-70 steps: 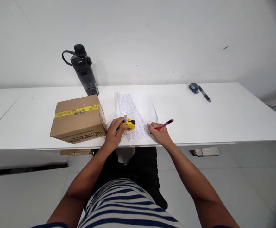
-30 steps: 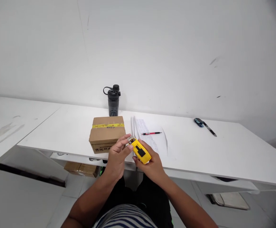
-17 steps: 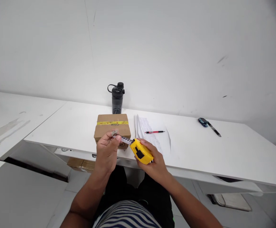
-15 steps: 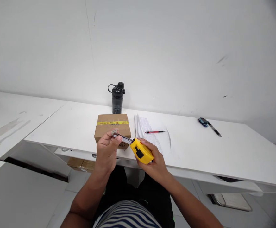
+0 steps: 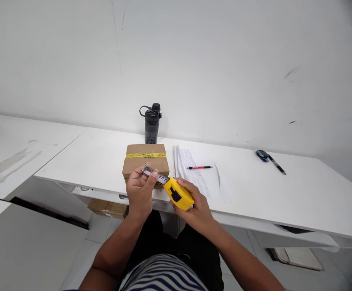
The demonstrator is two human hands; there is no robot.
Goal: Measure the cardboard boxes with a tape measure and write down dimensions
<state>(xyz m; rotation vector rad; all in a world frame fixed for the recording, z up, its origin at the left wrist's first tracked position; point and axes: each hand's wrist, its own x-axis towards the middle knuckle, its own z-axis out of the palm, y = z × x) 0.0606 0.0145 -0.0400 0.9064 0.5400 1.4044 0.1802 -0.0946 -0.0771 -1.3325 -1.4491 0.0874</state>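
My right hand (image 5: 194, 208) is wrapped round a yellow tape measure (image 5: 178, 194), held in the air in front of the table's front edge. My left hand (image 5: 139, 190) pinches the metal end of its blade (image 5: 154, 173), pulled out a short way to the left. Just behind the hands a brown cardboard box (image 5: 145, 158) with a yellow tape strip stands on the white table (image 5: 254, 190).
A black water bottle (image 5: 151, 123) stands behind the box by the wall. Printed paper sheets (image 5: 195, 171) lie right of the box with a red pen (image 5: 199, 167) on them. A dark pen-like tool (image 5: 269, 159) lies far right. More boxes (image 5: 106, 207) sit under the table.
My right hand left the red pen on the paper and took the tape measure. I stepped back from the table, and my left hand drew the blade out a short way.
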